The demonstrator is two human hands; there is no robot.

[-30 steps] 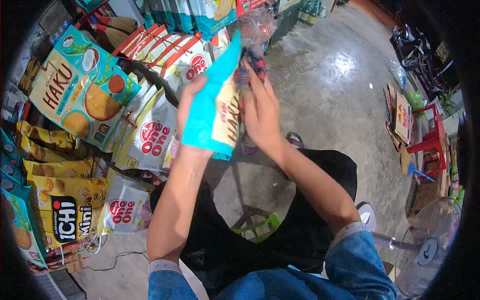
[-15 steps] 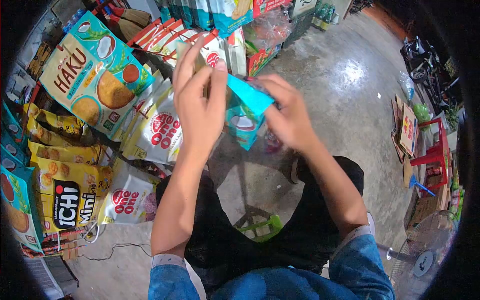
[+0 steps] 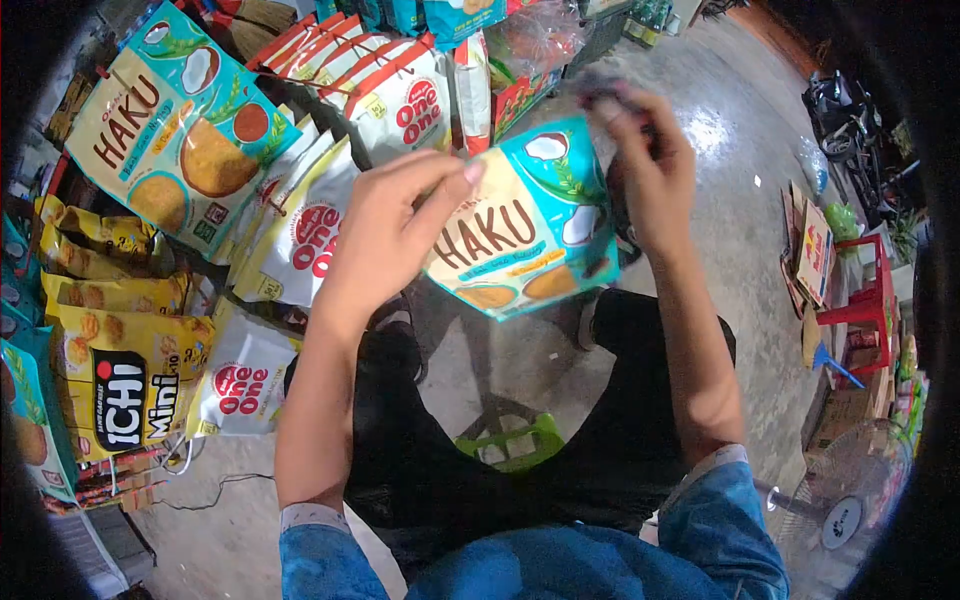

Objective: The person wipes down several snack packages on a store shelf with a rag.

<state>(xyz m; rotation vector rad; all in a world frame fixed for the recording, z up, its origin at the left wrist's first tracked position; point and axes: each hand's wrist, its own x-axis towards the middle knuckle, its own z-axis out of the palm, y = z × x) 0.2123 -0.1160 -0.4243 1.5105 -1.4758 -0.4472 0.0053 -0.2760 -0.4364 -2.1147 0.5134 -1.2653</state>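
My left hand (image 3: 395, 225) is closed on the top-left edge of a teal and cream HAKU rice cracker bag (image 3: 545, 190), thumb on its front. The bag hangs tilted above my knees with its printed face toward me. My right hand (image 3: 655, 165) is raised beside the bag's right edge, fingers curled round a dark, blurred thing (image 3: 610, 92) with a pinkish part; I cannot tell what it is. Left of my hands, white One One bags (image 3: 405, 105) stand in a row, and another HAKU bag (image 3: 185, 130) hangs facing me.
Yellow ICHI Mini bags (image 3: 135, 375) hang at lower left above a cable on the floor. A green stool (image 3: 515, 440) shows between my legs. On the right are a red plastic chair (image 3: 865, 310), cardboard, a fan (image 3: 845, 520) and a parked motorbike (image 3: 840, 125).
The HAKU bag, earlier folded and edge-on between my hands, has turned to face me. My right hand has moved up and right, away from it; my left hand is slightly lower.
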